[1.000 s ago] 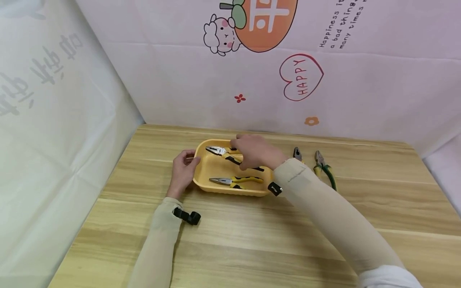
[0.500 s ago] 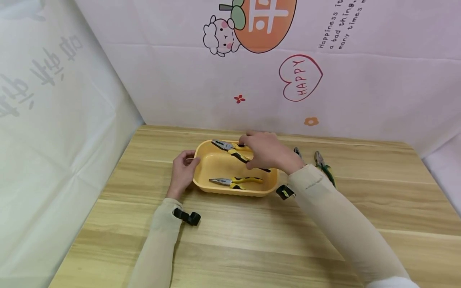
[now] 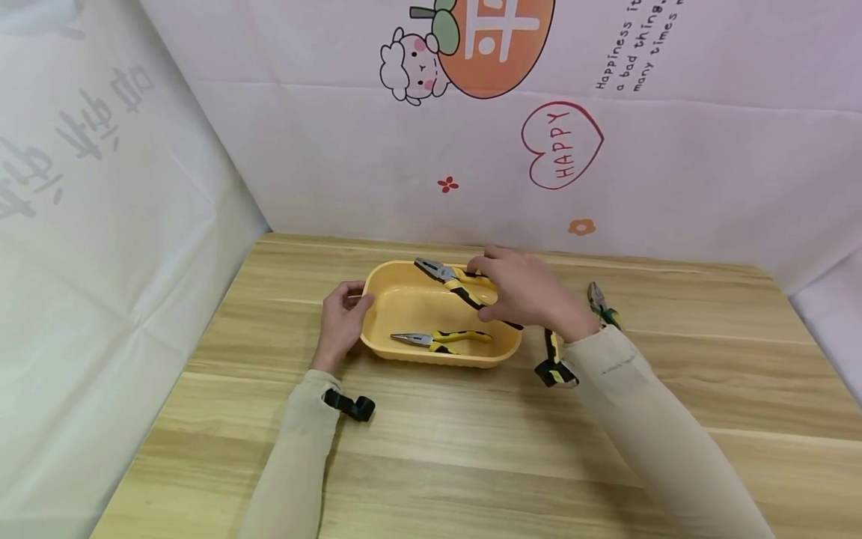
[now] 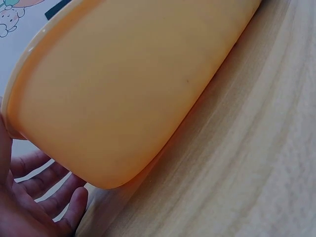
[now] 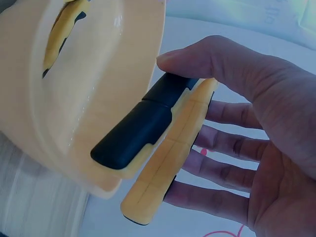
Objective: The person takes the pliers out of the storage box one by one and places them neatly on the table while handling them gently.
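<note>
My left hand grips the left end of a yellow plastic tray, thumb at the rim and the other fingers along the outer wall. In my right hand is a pair of combination pliers with yellow-and-black handles, pinched between thumb and fingers. Their metal jaws point left and back, over the tray's rear rim. Inside the tray, near its front wall, lies a pair of needle-nose pliers, also yellow and black. The right hand hides part of the held handles.
Right of the tray, green-handled pliers lie on the wooden table, partly covered by the right forearm. Beside the right wrist shows a yellow-and-black handle of another tool. A printed white cloth hangs behind the table.
My right hand has moved right with the combination pliers, drawing them from over the middle of the tray toward its rear right. The left hand and tray have stayed put.
</note>
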Motion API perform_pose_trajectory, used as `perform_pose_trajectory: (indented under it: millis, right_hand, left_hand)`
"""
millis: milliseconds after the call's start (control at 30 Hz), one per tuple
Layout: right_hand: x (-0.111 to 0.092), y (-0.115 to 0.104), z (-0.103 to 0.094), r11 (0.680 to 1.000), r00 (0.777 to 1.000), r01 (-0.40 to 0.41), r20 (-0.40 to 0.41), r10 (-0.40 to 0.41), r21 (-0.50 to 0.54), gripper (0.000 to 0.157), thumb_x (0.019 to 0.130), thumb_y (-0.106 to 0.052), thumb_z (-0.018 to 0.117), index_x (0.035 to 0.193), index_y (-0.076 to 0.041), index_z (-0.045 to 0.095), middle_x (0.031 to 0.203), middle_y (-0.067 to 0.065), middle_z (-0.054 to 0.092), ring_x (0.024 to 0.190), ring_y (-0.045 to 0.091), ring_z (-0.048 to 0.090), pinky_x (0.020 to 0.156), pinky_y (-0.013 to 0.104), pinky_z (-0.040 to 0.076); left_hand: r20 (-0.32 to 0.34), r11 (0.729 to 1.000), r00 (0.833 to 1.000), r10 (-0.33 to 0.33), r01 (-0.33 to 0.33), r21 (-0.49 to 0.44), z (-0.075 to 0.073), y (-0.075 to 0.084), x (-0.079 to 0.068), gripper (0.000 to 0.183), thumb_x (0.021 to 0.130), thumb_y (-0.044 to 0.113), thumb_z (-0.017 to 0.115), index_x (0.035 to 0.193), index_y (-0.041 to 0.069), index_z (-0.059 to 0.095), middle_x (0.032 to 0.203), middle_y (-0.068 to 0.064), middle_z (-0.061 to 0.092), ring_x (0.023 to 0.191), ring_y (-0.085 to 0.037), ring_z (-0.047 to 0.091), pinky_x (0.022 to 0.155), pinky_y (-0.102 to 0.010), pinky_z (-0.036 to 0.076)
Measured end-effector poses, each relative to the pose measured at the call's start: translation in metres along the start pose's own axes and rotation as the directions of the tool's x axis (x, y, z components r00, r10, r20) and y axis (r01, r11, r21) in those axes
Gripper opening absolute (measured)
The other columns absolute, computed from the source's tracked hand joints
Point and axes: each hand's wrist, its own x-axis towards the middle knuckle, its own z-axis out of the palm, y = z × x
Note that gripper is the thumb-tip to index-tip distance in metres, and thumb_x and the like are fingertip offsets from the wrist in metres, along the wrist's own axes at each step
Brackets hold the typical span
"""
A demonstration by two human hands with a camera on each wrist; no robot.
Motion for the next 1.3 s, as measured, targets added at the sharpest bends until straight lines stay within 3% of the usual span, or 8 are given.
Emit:
perform_pose_trajectory:
  millis: [300, 367, 533, 600, 800, 1033, 1300]
  right_hand:
    - [-0.015, 0.011, -0.005, 0.998, 0.999, -0.034, -0.011, 0.035, 0.05, 0.066, 0.078, -0.03, 0.089, 0.134, -0.008, 0.062, 0.132, 0.012, 0.061, 0.108, 0.033, 0.063, 0.09, 0.051, 0.051]
    - [-0.018, 0.013, -0.005, 0.998, 0.999, -0.037, -0.024, 0.038, 0.053, 0.065, 0.078, -0.029, 0.088, 0.134, -0.008, 0.063, 0.131, 0.011, 0.061, 0.106, 0.032, 0.063, 0.089, 0.051, 0.051]
    - [-0.026, 0.019, -0.005, 0.998, 0.998, -0.046, -0.049, 0.048, 0.049, 0.063, 0.077, -0.027, 0.088, 0.132, -0.007, 0.064, 0.123, 0.01, 0.064, 0.095, 0.029, 0.063, 0.083, 0.048, 0.052]
    - [-0.029, 0.021, -0.006, 0.998, 0.997, -0.048, -0.057, 0.05, 0.047, 0.063, 0.077, -0.026, 0.088, 0.132, -0.007, 0.064, 0.122, 0.009, 0.064, 0.093, 0.028, 0.063, 0.08, 0.047, 0.052]
    - [-0.038, 0.028, -0.008, 0.998, 0.995, -0.045, -0.087, 0.049, 0.054, 0.061, 0.077, -0.024, 0.088, 0.131, -0.006, 0.065, 0.118, 0.009, 0.064, 0.085, 0.025, 0.062, 0.075, 0.044, 0.051]
    - [-0.045, 0.036, -0.007, 0.998, 0.992, -0.044, -0.118, 0.049, 0.041, 0.06, 0.075, -0.023, 0.089, 0.128, -0.005, 0.066, 0.111, 0.008, 0.065, 0.08, 0.023, 0.06, 0.071, 0.042, 0.05]
    - [-0.053, 0.043, -0.009, 0.996, 0.991, -0.079, -0.105, 0.083, 0.046, 0.062, 0.077, -0.028, 0.089, 0.129, -0.003, 0.065, 0.111, 0.01, 0.065, 0.084, 0.024, 0.059, 0.071, 0.044, 0.05]
  left_hand:
    - [0.003, 1.0, 1.0, 0.006, -0.006, -0.001, 0.0, 0.001, 0.0, 0.029, 0.1, -0.002, 0.057, 0.125, -0.017, 0.057, 0.124, -0.032, 0.059, 0.109, -0.042, 0.061, 0.093, -0.046, 0.052]
    - [-0.001, 1.0, 1.0, 0.003, -0.003, 0.001, 0.001, -0.012, 0.006, 0.029, 0.101, 0.0, 0.058, 0.125, -0.016, 0.057, 0.124, -0.031, 0.059, 0.11, -0.041, 0.061, 0.091, -0.039, 0.053]
    - [-0.011, 1.0, 1.0, 0.009, -0.009, -0.007, 0.002, -0.041, 0.02, 0.032, 0.102, 0.006, 0.059, 0.128, -0.011, 0.058, 0.126, -0.028, 0.059, 0.111, -0.039, 0.061, 0.09, -0.037, 0.054]
    - [-0.013, 1.0, 1.0, 0.016, -0.016, -0.01, 0.002, -0.042, 0.02, 0.032, 0.102, 0.008, 0.06, 0.129, -0.01, 0.059, 0.127, -0.028, 0.06, 0.111, -0.038, 0.061, 0.092, -0.042, 0.053]
    - [-0.022, 1.0, 0.999, 0.025, -0.025, -0.012, 0.003, -0.041, 0.019, 0.029, 0.1, 0.007, 0.062, 0.125, -0.009, 0.061, 0.124, -0.025, 0.061, 0.108, -0.036, 0.063, 0.084, -0.027, 0.053]
    - [-0.025, 1.0, 0.999, 0.026, -0.026, -0.005, 0.002, -0.042, 0.018, 0.029, 0.1, 0.007, 0.061, 0.124, -0.008, 0.061, 0.122, -0.024, 0.062, 0.108, -0.035, 0.063, 0.086, -0.029, 0.053]
    - [-0.022, 0.999, 0.999, 0.04, -0.041, -0.027, 0.002, -0.045, 0.02, 0.03, 0.1, 0.007, 0.062, 0.125, -0.009, 0.061, 0.121, -0.026, 0.062, 0.108, -0.036, 0.063, 0.08, -0.019, 0.051]
